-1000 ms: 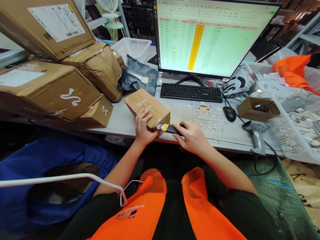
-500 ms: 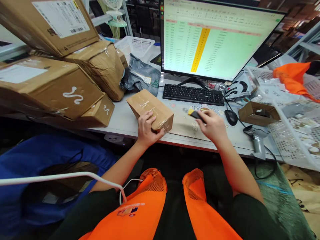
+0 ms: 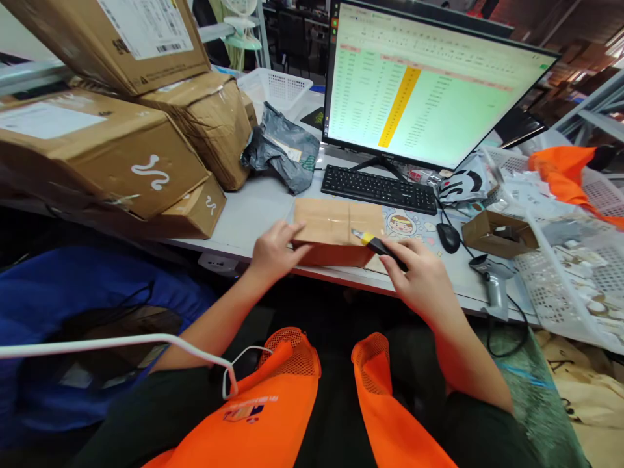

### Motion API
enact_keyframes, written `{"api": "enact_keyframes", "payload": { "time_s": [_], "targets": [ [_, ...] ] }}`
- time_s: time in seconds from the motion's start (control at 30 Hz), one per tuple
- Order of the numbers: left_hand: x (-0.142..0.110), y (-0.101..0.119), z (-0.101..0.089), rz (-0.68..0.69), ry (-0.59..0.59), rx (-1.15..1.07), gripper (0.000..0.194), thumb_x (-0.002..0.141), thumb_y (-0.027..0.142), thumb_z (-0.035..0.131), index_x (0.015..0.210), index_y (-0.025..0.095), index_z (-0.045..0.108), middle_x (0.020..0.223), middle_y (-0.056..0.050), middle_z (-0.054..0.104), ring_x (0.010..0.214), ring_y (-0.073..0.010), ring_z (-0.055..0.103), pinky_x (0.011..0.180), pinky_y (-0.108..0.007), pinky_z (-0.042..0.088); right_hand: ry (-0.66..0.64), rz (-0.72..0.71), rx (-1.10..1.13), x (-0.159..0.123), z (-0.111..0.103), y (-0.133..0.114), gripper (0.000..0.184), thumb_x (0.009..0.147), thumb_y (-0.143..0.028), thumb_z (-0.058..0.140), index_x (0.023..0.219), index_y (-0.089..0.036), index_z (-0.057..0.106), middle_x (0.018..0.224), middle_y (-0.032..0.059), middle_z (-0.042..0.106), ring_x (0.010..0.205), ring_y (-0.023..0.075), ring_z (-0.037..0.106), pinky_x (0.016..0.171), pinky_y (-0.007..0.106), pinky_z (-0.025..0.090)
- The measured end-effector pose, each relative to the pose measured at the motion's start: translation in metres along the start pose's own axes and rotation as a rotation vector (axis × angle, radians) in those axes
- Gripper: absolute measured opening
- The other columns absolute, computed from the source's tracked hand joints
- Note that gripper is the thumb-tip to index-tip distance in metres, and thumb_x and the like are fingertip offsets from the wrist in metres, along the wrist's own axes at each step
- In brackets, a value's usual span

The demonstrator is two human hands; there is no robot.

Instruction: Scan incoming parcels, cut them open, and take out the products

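A small brown cardboard box [image 3: 322, 220] lies at the desk's front edge, its long side facing me and clear tape across its top. My left hand [image 3: 273, 255] is closed on the box's left end, fingers at the top edge and thumb against the front side. My right hand [image 3: 423, 272] grips a utility knife [image 3: 379, 247] with a black and yellow handle. Its blade points left, at the right part of the box's top; whether the tip touches the cardboard I cannot tell.
Behind the box are a keyboard [image 3: 380, 188], a monitor [image 3: 439, 84] and a grey plastic bag [image 3: 285, 149]. Large cartons [image 3: 112, 156] are stacked at left. A mouse [image 3: 448, 238], a small open box [image 3: 500, 234], a barcode scanner [image 3: 494, 283] and white baskets [image 3: 560, 279] stand right.
The box has turned so its long side runs along the desk edge, and it sits further right. My left hand has shifted to its left end. The knife has come over the box top.
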State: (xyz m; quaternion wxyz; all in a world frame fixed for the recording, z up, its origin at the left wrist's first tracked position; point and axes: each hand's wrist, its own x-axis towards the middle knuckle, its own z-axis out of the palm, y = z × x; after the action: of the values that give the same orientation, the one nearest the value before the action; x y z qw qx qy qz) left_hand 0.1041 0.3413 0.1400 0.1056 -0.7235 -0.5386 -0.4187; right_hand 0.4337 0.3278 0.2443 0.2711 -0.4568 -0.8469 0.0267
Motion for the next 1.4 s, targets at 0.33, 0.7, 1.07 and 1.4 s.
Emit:
{"api": "enact_keyframes", "payload": {
  "time_s": [0.33,0.7,1.07,1.4],
  "targets": [
    [-0.006,0.048,0.022,0.085,0.099,-0.128,0.034,0.102,0.050,0.069,0.117,0.019,0.073,0.081,-0.005,0.071,0.067,-0.0185,0.066,0.063,-0.030,0.048,-0.258,-0.111,-0.260,0.041,0.006,-0.033,0.036,0.109,-0.040,0.053,0.135,-0.025,0.074,0.104,0.0109,0.069,0.082,0.0232,0.065,0.067,0.032,0.043],
    [-0.007,0.044,0.024,0.091,0.091,-0.145,0.036,0.105,0.052,0.063,0.115,0.019,0.073,0.075,-0.004,0.065,0.066,-0.0190,0.064,0.062,-0.030,0.044,-0.604,-0.017,-0.276,0.103,-0.031,-0.016,0.029,0.099,-0.034,0.059,0.100,-0.025,0.087,0.080,0.0060,0.076,0.070,0.0209,0.064,0.066,0.032,0.044],
    [-0.006,0.045,0.022,0.142,0.143,-0.145,0.030,0.104,0.045,0.066,0.118,0.019,0.070,0.072,-0.002,0.062,0.061,-0.0177,0.060,0.059,-0.030,0.041,-0.463,0.048,-0.472,0.079,-0.036,-0.020,0.027,0.101,-0.037,0.062,0.109,-0.023,0.085,0.090,0.0112,0.067,0.073,0.0218,0.061,0.067,0.034,0.041],
    [0.002,0.038,-0.007,0.206,0.065,-0.081,0.045,0.101,0.061,0.063,0.113,0.020,0.076,0.076,-0.006,0.066,0.066,-0.0228,0.061,0.063,-0.036,0.041,-0.360,0.448,-0.686,0.031,-0.067,0.122,0.037,0.100,-0.040,0.059,0.115,-0.017,0.084,0.103,0.0182,0.074,0.094,0.0303,0.069,0.082,0.039,0.049]
  ]
}}
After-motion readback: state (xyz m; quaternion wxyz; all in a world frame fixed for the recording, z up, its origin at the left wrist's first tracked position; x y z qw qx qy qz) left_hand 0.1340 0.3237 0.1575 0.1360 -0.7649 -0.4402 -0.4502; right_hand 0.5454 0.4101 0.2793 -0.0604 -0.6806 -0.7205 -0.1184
